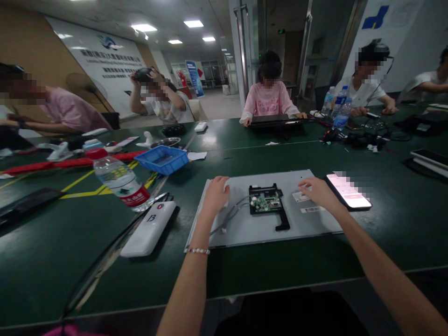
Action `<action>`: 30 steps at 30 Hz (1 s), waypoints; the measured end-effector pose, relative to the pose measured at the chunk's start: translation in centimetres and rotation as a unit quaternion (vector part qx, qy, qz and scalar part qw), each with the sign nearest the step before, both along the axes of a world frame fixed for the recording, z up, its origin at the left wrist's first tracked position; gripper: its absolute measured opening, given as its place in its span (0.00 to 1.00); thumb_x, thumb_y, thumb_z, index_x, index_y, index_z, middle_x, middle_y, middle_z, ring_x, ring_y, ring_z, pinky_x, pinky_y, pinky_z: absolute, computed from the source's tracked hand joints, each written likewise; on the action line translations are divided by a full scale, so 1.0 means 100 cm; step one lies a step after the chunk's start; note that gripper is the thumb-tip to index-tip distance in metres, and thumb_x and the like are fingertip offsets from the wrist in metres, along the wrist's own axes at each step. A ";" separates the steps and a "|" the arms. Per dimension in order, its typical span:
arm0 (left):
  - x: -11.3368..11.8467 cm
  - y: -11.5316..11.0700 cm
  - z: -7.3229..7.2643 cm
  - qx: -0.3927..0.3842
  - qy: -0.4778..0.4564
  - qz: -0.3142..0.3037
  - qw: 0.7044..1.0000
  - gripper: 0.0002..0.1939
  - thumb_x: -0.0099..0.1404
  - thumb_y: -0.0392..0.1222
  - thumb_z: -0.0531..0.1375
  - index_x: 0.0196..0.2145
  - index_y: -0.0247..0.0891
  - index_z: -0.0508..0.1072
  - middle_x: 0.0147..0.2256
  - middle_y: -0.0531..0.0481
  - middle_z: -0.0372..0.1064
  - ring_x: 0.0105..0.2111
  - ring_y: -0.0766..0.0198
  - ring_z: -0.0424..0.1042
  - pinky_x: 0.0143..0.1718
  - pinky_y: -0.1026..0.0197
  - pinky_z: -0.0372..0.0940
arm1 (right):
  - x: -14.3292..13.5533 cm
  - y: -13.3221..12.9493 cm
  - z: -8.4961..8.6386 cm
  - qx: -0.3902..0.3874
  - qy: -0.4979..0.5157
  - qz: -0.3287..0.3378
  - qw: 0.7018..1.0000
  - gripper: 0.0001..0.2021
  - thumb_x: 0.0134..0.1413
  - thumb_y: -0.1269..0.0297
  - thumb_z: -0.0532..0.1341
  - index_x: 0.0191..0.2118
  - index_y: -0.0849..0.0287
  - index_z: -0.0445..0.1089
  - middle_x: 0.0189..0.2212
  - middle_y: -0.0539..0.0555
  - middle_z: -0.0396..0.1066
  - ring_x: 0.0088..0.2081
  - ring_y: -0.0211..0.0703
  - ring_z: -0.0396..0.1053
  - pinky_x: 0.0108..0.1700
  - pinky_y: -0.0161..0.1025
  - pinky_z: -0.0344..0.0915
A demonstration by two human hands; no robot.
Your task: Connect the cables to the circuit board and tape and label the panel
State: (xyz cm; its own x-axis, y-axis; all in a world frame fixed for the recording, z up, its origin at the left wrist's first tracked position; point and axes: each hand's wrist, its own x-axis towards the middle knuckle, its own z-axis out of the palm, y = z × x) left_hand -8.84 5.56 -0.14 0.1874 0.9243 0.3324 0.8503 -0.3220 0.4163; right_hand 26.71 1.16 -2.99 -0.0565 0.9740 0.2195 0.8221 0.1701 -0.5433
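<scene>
A flat grey panel [238, 233], like the back of a display panel, lies on the green table in front of me. On its middle sits a green circuit board [266, 203] in a black plastic frame [283, 219], with grey cables [231, 213] running off to the left. My left hand [217, 192] rests over the panel's left part, fingers stretched out and holding nothing. Above the right part, near a white label [301, 196], is my right hand [318, 190], its fingers loosely bent and apart, with nothing visible in them.
A lit phone [348, 190] lies right of the panel. To the left are a white power bank [150, 229], a water bottle [121, 179] with a red cap and a blue tray [163, 160]. Black cables run down the table's left side. Several people sit around the table.
</scene>
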 end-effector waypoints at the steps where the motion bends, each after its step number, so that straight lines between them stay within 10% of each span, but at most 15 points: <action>1: -0.007 0.003 -0.004 -0.014 -0.013 0.007 1.000 0.18 0.61 0.34 0.52 0.48 0.36 0.68 0.49 0.44 0.65 0.50 0.56 0.63 0.54 0.55 0.56 | -0.002 -0.001 0.001 0.007 -0.003 0.006 1.000 0.11 0.52 0.64 0.57 0.39 0.57 0.73 0.41 0.57 0.70 0.40 0.45 0.69 0.42 0.40 0.63; 12: -0.023 0.009 -0.014 -0.095 -0.095 -0.034 0.990 0.11 0.52 0.40 0.57 0.32 0.37 0.77 0.27 0.50 0.73 0.28 0.62 0.71 0.33 0.62 0.65 | -0.007 0.003 -0.009 0.034 0.001 0.034 0.999 0.10 0.53 0.67 0.56 0.40 0.60 0.72 0.39 0.57 0.72 0.41 0.44 0.69 0.45 0.41 0.63; 19: -0.012 -0.007 0.005 -0.070 -0.217 -0.026 0.973 0.16 0.55 0.49 0.57 0.34 0.34 0.75 0.34 0.45 0.75 0.34 0.59 0.72 0.32 0.62 0.65 | -0.011 0.004 -0.006 0.090 0.042 0.019 0.995 0.11 0.53 0.69 0.54 0.40 0.59 0.72 0.40 0.56 0.72 0.40 0.43 0.69 0.44 0.41 0.65; 30: -0.006 -0.032 -0.011 -0.059 -0.171 0.019 0.983 0.15 0.55 0.41 0.58 0.40 0.36 0.72 0.42 0.44 0.72 0.39 0.57 0.72 0.44 0.56 0.64 | -0.054 -0.018 0.021 0.164 0.045 0.105 0.980 0.20 0.56 0.70 0.52 0.55 0.56 0.60 0.51 0.56 0.64 0.52 0.44 0.61 0.54 0.47 0.59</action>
